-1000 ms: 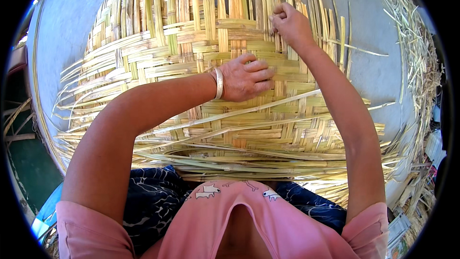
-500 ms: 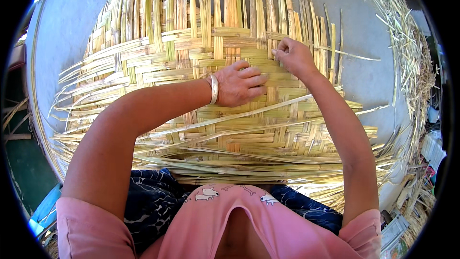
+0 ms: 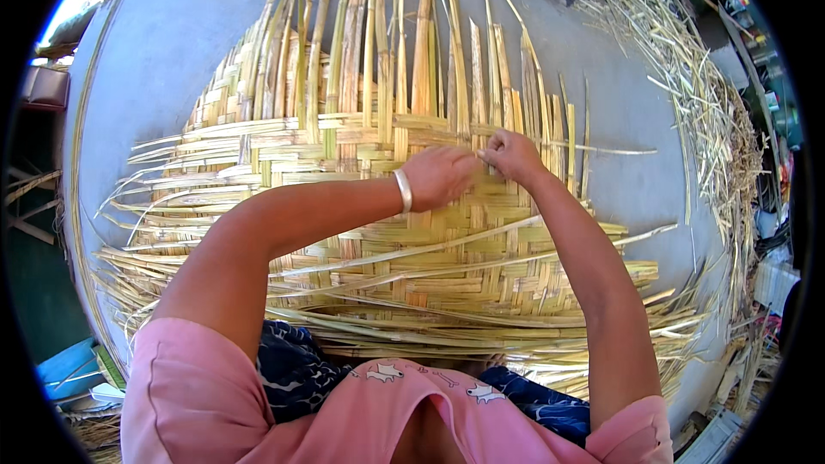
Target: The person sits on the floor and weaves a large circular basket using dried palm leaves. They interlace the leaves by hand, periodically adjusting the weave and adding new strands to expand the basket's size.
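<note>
A large mat of split bamboo strips (image 3: 344, 228) lies in front of me, woven in its middle. Long upright bamboo strips (image 3: 421, 43) stick out from its far side, and loose strip ends fan out left and right. My left hand (image 3: 443, 176), with a bangle (image 3: 403, 191) at the wrist, is over the mat's middle. Its fingers are smeared by motion and meet the weave beside my right hand. Just right of it, my right hand (image 3: 513, 157) is closed in a pinch on a bamboo strip at the weave. The fingertips partly hide that strip.
The mat rests on a smooth grey floor (image 3: 172, 60). A heap of thin shavings (image 3: 687, 77) runs down the right side, with clutter beyond it. Loose long strips (image 3: 404, 249) cross the near part of the mat. A blue object (image 3: 69, 369) is at the lower left.
The whole view has shifted, so the mat sits lower. My left hand has gone from lying spread on the weave to moving up close beside my right hand, which stays pinched.
</note>
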`<state>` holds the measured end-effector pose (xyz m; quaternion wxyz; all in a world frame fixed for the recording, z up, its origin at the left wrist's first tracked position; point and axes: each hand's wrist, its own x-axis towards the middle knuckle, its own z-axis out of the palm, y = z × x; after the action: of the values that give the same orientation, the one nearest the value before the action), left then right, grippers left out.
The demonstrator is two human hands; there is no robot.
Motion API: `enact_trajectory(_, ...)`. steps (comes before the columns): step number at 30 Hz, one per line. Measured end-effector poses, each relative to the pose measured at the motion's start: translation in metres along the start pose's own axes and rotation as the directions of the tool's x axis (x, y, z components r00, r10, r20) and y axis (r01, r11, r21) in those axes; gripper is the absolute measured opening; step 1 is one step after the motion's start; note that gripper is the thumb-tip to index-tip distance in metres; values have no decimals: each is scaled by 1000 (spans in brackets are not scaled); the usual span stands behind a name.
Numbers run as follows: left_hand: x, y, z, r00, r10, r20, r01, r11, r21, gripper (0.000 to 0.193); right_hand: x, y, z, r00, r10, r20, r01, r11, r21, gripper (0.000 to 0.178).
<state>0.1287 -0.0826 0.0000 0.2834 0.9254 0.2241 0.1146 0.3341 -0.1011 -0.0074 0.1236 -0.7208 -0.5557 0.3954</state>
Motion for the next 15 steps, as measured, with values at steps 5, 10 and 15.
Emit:
enact_trajectory(5, 33, -30, -15, 994, -98, -53, 108, 963, 248, 32, 4, 13, 9, 993, -64, -100, 60, 997, -45, 19)
enact_trajectory(10, 28, -29, 4, 999, -11, 31, -2, 924, 382, 40, 1, 14, 6, 999, 4, -35, -4, 1000, 10, 22)
enact_trajectory(15, 32, -30, -12, 994, -39, 106, 8, 961, 277, 40, 0, -4, 4, 1000, 19, -22, -19, 1000, 16, 34)
